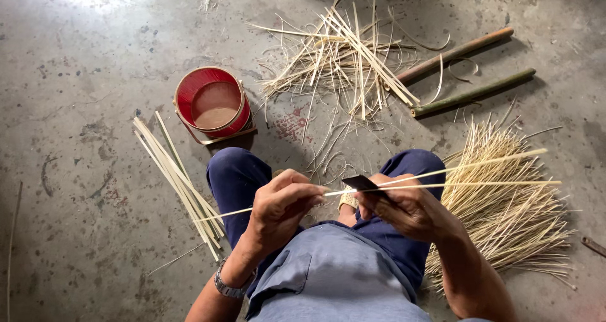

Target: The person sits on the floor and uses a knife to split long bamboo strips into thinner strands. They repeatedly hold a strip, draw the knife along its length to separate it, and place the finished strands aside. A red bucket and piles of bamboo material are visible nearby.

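From the head view, the left hand (281, 202) pinches a thin pale bamboo strip (442, 178) that runs across the knees and forks into two slivers towards the right. The right hand (407, 210) grips a dark flat knife blade (363, 183) set against the strip at the fork. On the concrete floor (82, 170) lie a red round bucket (213, 102), a bundle of flat pale slats (177, 180), a heap of fine split strips (505, 215), loose shavings (341, 60) and two bamboo poles (464, 70).
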